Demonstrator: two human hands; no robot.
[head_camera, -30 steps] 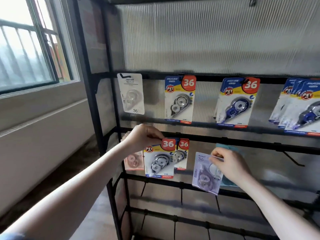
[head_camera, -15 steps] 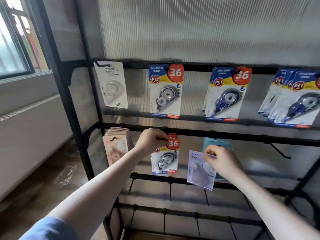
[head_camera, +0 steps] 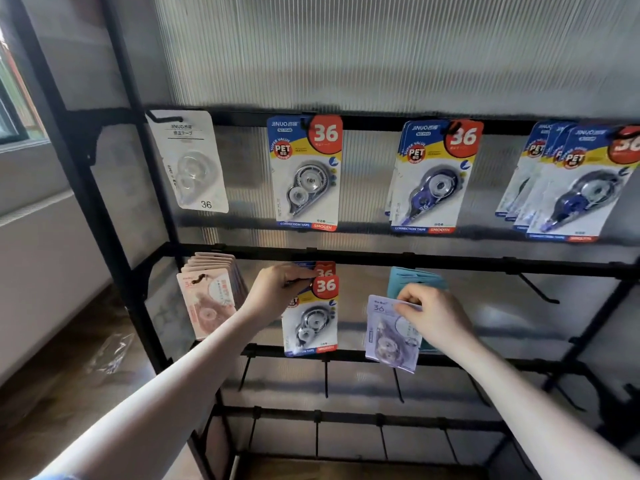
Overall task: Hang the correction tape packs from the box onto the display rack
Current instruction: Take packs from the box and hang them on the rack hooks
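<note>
Backdrop: ribbed translucent panel [head_camera: 381, 53] behind a black display rack [head_camera: 114, 209]; window at far left.
Item in hand, left: blue-and-yellow "36" pack [head_camera: 310, 313] on the middle rail, in front of a like pack; left hand [head_camera: 277, 292] pinches its top edge at the hook.
Item in hand, right: lilac pack [head_camera: 391, 332], pinched at its upper corner by the right hand [head_camera: 434, 317], fingers curled; it hangs free, off any hook, just before the teal packs [head_camera: 415, 282].
Stock hung: white pack [head_camera: 192, 161], grey-wheel pack [head_camera: 306, 171], blue-wheel packs [head_camera: 433, 174], further blue packs [head_camera: 568, 181] on the top rail; pink packs [head_camera: 207, 296] at lower left.
Step, judged: seating the left pack; lilac pack awaits.
Next move: thread the lilac pack's hole over a free hook.
Open room: bare hook [head_camera: 536, 289] to the right, well apart from the teal packs; lower rails bare.
Box: not in view.
</note>
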